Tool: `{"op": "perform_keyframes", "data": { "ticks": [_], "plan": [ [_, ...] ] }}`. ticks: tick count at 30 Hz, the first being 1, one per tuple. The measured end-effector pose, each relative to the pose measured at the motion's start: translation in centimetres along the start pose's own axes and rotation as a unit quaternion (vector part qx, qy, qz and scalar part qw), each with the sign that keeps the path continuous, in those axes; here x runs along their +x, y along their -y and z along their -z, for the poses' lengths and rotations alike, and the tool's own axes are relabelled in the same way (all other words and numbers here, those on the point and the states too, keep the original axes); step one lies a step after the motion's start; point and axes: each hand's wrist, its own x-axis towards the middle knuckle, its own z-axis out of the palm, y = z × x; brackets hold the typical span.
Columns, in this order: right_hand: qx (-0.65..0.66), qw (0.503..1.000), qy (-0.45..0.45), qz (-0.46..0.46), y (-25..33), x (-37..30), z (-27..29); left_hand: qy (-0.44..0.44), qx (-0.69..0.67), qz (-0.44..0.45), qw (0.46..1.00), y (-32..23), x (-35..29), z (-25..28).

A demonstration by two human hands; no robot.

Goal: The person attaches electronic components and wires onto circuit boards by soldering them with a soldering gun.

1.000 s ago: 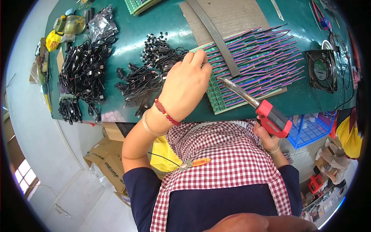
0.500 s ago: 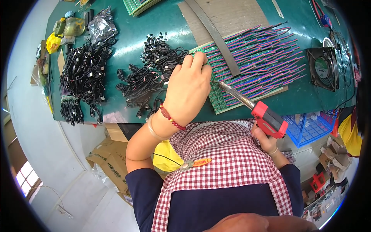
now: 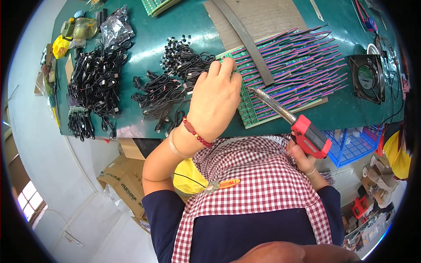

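My left hand [image 3: 215, 101], with a red bead bracelet at the wrist, is closed above the left edge of a green circuit board panel [image 3: 248, 115]. Its fingertips point down and away; whatever they pinch is hidden beneath them. Rows of red, blue and black wires [image 3: 307, 65] run rightward from the panel. A flat metal bar [image 3: 251, 46] lies across them. My right hand [image 3: 303, 161] grips a red and black soldering iron [image 3: 310, 138] from below. The iron's tip sits over the panel, just right of my left fingers; contact with the board cannot be made out.
Left of my left hand lie black cables [image 3: 160, 94], with a larger bundle of them [image 3: 94, 83] farther left. A black fan [image 3: 367, 79] stands at the right. A blue basket [image 3: 351, 147] is below the table's right edge. A brown board [image 3: 280, 22] lies behind the panel.
The soldering iron has shifted slightly to the right, its tip a little farther from my left fingers. My left hand has hardly moved.
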Motion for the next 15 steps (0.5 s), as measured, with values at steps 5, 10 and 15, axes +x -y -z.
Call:
{"op": "perform_keyframes", "data": {
  "ticks": [5, 10, 15],
  "plan": [
    [-0.024, 0.998, -0.021, 0.051, 0.0, 0.3, -0.5, -0.004, 0.010, 0.002, 1.000, 0.0, -0.1, -0.2],
    [0.017, 0.995, -0.042, 0.092, 1.6, 2.2, -1.5, -0.021, 0.024, 0.031, 0.999, -0.3, -0.4, -0.4],
    [0.053, 0.987, -0.080, 0.128, 2.5, 3.5, -2.2, -0.052, -0.037, 0.052, 0.997, -0.6, -2.0, 0.2]
  ]
}}
